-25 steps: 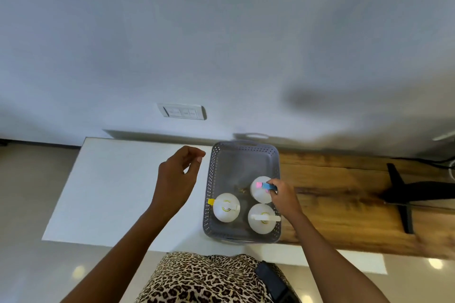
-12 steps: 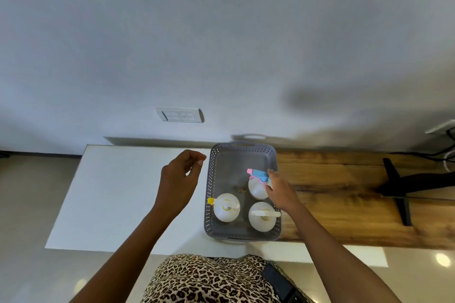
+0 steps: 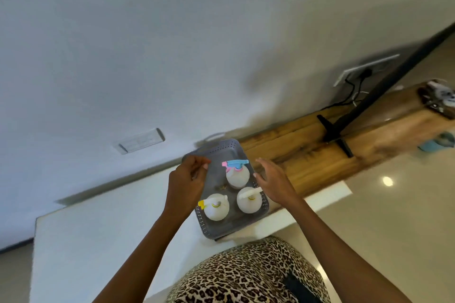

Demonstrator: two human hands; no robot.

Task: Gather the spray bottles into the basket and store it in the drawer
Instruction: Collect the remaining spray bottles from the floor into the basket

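All three bottles stand upright in the grey perforated basket (image 3: pixel 229 229), which sits on the white cabinet top (image 3: pixel 98 229) against the end of the wooden bench (image 3: pixel 307 155). The blue-triggered spray bottle (image 3: pixel 236 174) is toward the far side, and the yellow-nozzled spray bottle (image 3: pixel 216 207) and the white-triggered spray bottle (image 3: pixel 250 200) stand side by side at the near end. Gathering looks finished, so the step in hand is probably taking hold of the basket.

The left hand (image 3: pixel 187 179) hovers over the left rim with its fingers loosely curled around nothing. The right hand (image 3: pixel 273 182) is spread wide just beside the right rim, gripping nothing either. To do this well, both hands should clamp opposite long walls at mid-length and lift level, since the bottles are tall and top-heavy and have room to tip. Thumbs should stay clear of the triggers. The drawer is out of view (so the carry path cannot be judged).

Half a second ago the right hand held the blue-triggered bottle by its neck. It has since let go and drawn out to the side. The left hand has moved in from the bare top toward the rim, and the whole view has rolled sideways.
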